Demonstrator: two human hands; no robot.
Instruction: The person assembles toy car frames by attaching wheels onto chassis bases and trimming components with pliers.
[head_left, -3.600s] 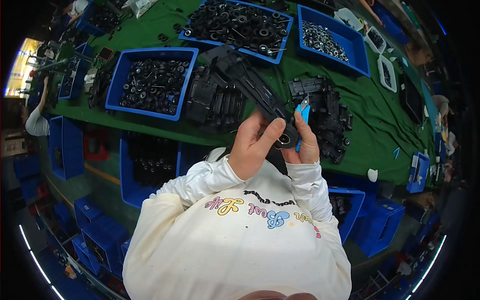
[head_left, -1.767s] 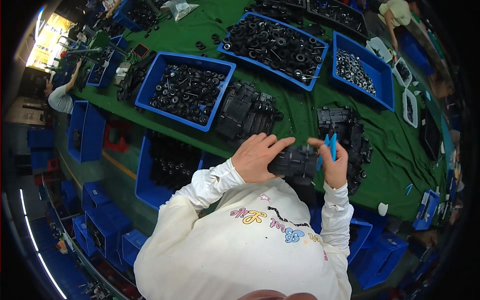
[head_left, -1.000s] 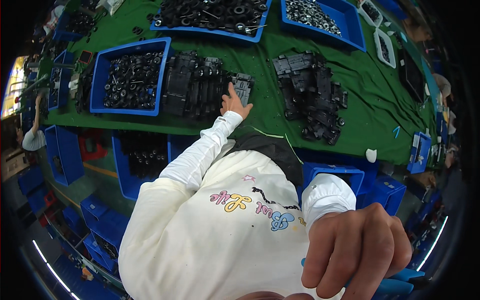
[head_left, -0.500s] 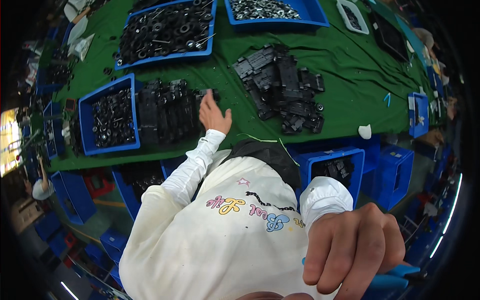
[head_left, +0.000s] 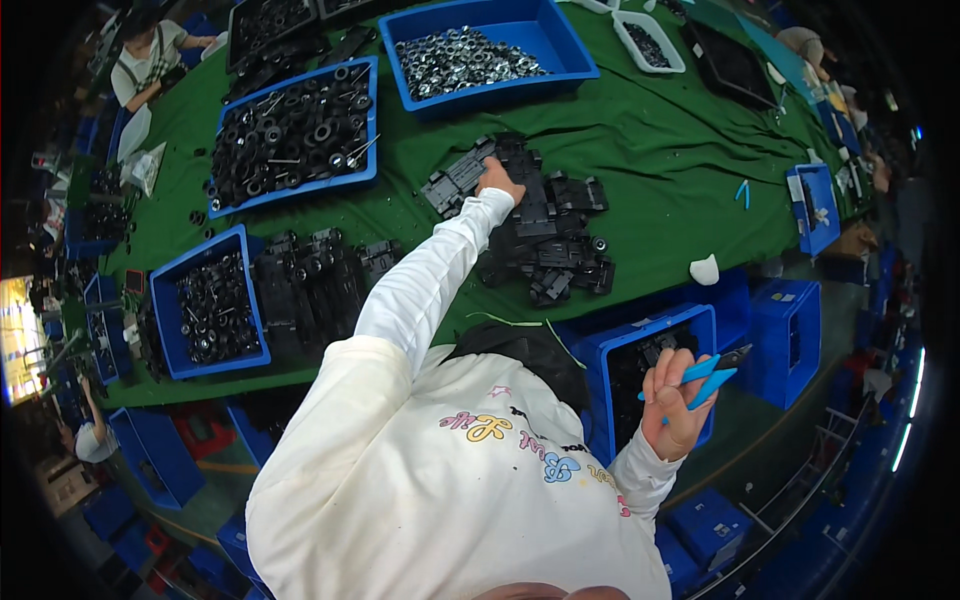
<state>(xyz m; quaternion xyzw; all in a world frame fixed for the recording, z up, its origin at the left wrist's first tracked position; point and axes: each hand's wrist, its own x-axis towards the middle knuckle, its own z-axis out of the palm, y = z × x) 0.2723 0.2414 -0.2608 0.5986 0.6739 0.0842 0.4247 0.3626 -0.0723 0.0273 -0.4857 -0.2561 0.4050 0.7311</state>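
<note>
My left hand (head_left: 497,182) reaches over the loose pile of black plastic toy-car chassis (head_left: 540,215) in the middle of the table. Its fingers bend down onto a chassis (head_left: 458,180) at the pile's far left; the fingertips are partly hidden. My right hand (head_left: 672,408) is raised at the right, in front of the table edge, closed round blue-handled cutting pliers (head_left: 708,378). The dark jaws of the pliers point right, away from my palm. More black chassis (head_left: 305,290) stand in a row at the left.
A blue tray (head_left: 372,120) of black wheels, another blue tray (head_left: 575,75) of shiny rings and a blue bin (head_left: 262,330) of wheels stand on the green cloth (head_left: 660,200). Below the edge is a blue crate (head_left: 600,400). A co-worker (head_left: 150,60) is at the far left.
My left hand has moved right, from the chassis row to the loose pile. My right hand has moved farther from my body, with the pliers now plainly in view. The view has shifted.
</note>
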